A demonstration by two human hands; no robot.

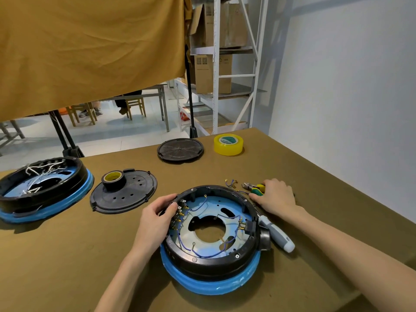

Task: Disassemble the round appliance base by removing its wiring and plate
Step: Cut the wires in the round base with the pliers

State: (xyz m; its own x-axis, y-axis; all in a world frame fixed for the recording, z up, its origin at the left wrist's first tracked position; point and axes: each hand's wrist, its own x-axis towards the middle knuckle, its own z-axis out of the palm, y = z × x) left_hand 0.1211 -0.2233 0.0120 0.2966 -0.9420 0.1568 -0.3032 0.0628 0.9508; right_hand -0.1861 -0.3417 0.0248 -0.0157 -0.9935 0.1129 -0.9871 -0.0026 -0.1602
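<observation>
The round appliance base [211, 264], black with a blue lower ring, lies open side up near the table's front. Inside it sits a metal plate [202, 242] with a central hole, crossed by blue wires [198, 206] that run to terminals on the left wall. My left hand [157, 219] grips the base's left rim, thumb inside by the terminals. My right hand [275, 195] rests right of the base, fingers curled over the green-and-yellow handles of pliers [253, 188] lying on the table. Loose cut wire pieces [230, 183] lie just beyond the base.
A grey-handled screwdriver [275, 233] lies against the base's right side. A second open base [42, 190] sits at left, a black cover [126, 192] with a black tape roll [113, 180] beside it. Another black disc [180, 150] and yellow tape [228, 144] lie farther back.
</observation>
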